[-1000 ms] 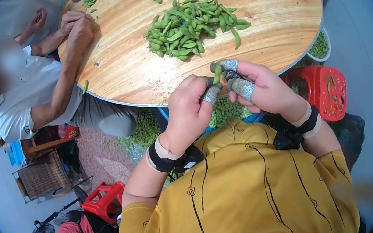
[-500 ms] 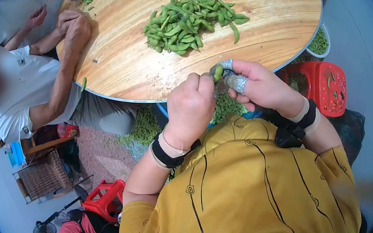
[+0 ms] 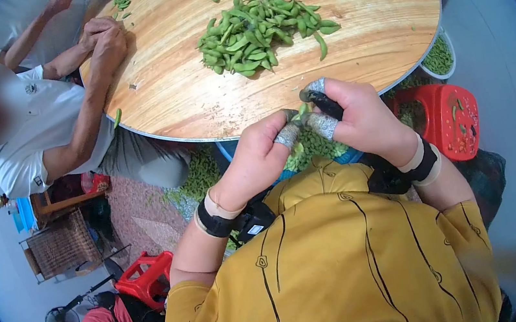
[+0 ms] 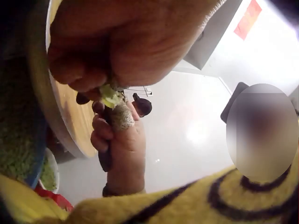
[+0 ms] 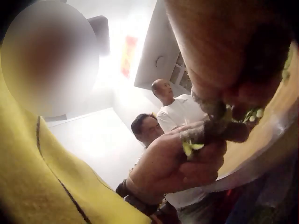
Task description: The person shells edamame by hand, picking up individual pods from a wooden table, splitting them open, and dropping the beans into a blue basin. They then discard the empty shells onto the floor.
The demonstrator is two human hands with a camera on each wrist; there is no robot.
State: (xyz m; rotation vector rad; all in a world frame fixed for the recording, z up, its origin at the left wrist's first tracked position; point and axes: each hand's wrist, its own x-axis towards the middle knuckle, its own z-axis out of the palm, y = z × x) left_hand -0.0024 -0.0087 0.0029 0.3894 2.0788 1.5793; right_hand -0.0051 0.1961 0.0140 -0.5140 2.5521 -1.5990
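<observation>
Both hands meet at the near table edge over a green pod (image 3: pixel 303 110). My left hand (image 3: pixel 254 158) pinches its left side between thumb and curled fingers. The right hand (image 3: pixel 366 114) holds the other side with wrapped thumb and forefinger; a black object (image 3: pixel 327 105) lies against its fingers. Grey wrappings cover several fingertips. In the left wrist view, pale green pod pieces (image 4: pixel 110 96) show between the hands. A yellow-green piece (image 5: pixel 191 148) rests against the left hand (image 5: pixel 173 163) in the right wrist view. The fingertips partly hide the pod.
A heap of green pods (image 3: pixel 258 37) lies on the round wooden table (image 3: pixel 178 100). Below its edge is a container of green pieces (image 3: pixel 318 146). A red stool (image 3: pixel 452 122) and white bowl (image 3: pixel 438 58) stand right. A seated person (image 3: pixel 50 116) leans on the table at left.
The hands have lowered slightly and the left hand has turned, showing its wrapped thumb again. The pod now sits lower between the fingertips. At upper left, another person's arm has moved over the table edge.
</observation>
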